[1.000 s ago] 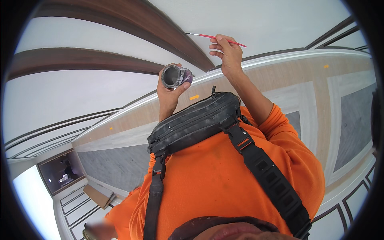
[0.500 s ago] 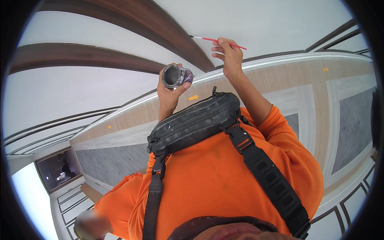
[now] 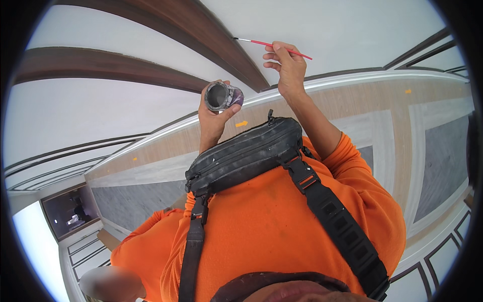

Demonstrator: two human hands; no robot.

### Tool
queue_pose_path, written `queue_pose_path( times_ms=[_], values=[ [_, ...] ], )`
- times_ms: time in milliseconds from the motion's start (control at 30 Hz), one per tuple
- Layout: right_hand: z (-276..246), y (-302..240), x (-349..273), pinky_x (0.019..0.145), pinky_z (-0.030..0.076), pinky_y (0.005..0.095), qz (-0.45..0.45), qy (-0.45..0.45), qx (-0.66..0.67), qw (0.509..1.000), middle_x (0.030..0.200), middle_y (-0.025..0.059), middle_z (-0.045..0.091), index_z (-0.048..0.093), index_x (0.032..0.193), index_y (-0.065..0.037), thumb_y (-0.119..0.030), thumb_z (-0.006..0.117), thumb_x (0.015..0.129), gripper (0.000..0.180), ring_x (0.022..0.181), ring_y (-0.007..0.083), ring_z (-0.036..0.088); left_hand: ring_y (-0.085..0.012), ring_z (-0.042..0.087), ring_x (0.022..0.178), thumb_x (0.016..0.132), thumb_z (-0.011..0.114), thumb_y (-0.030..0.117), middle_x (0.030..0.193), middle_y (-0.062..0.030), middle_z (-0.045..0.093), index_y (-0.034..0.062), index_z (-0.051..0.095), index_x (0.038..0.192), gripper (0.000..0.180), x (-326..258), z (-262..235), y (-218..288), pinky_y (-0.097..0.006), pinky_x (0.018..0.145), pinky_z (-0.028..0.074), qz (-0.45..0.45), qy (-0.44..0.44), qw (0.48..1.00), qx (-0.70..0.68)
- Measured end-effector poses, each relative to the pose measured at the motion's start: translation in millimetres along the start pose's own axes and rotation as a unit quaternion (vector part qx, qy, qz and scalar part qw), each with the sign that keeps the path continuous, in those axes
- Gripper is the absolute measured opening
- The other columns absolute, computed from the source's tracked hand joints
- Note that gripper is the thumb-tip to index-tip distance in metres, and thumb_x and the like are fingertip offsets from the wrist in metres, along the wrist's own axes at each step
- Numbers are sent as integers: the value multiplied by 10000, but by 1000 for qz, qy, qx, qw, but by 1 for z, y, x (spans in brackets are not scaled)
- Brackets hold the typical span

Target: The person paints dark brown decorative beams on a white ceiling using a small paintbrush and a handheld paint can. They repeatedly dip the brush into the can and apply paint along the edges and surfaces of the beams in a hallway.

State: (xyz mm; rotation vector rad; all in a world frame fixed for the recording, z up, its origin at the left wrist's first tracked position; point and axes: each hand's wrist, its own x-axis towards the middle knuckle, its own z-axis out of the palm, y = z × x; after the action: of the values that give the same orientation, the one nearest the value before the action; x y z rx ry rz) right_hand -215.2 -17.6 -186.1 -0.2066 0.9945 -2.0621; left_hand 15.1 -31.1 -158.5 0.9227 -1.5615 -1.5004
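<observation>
In my right hand (image 3: 288, 68) a thin paintbrush (image 3: 261, 43) with a red handle is pinched between thumb and fingers. Its dark tip meets the edge of a brown wall trim (image 3: 211, 38), where the trim borders the white wall (image 3: 312, 25). My left hand (image 3: 211, 118) is wrapped round a small paint jar (image 3: 234, 97) with a smeared rim and a purple patch on its side. The jar's mouth faces up, and its inside looks grey. It is held just below the trim, left of my right hand.
A second brown trim (image 3: 100, 65) runs along the wall at left. Black pouch (image 3: 241, 151) straps cross my chest. Beside me at lower left is another person in an orange top (image 3: 146, 246). Yellow arrow markers (image 3: 242, 124) lie on the wood-look floor border (image 3: 352, 96).
My right hand has shifted slightly up and left, and the brush tip has moved a little farther up along the trim's edge. The jar stays nearly still. The other person has moved slightly.
</observation>
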Motion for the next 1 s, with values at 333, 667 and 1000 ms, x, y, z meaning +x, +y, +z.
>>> queue_pose_path(
  times_ms=[333,667,1000],
  values=[
    [-1,0,2,651,618,325,9,11,5,1000,1012,165,738,670,1123,6,-185,731,971,252,838,216,721,-203,626,1225,721,902,9,1378,-143,626,19,510,1398,783,1,-2,-2,-364,1072,501,11,-2,1000,7],
    [-1,3,3,645,623,326,-8,-4,-5,1000,1021,169,734,665,1142,11,-163,700,987,236,834,226,728,-201,633,1211,714,907,25,1346,-133,650,24,520,1394,783,0,-6,-4,-351,1066,498,11,9,1000,5],
    [-8,3,5,644,632,331,2,5,-60,998,1041,168,728,651,1157,11,-181,703,989,260,828,232,734,-189,645,1186,712,916,44,1311,-106,667,23,530,1389,780,-2,-7,-2,-345,1051,505,10,21,998,54]
  ],
)
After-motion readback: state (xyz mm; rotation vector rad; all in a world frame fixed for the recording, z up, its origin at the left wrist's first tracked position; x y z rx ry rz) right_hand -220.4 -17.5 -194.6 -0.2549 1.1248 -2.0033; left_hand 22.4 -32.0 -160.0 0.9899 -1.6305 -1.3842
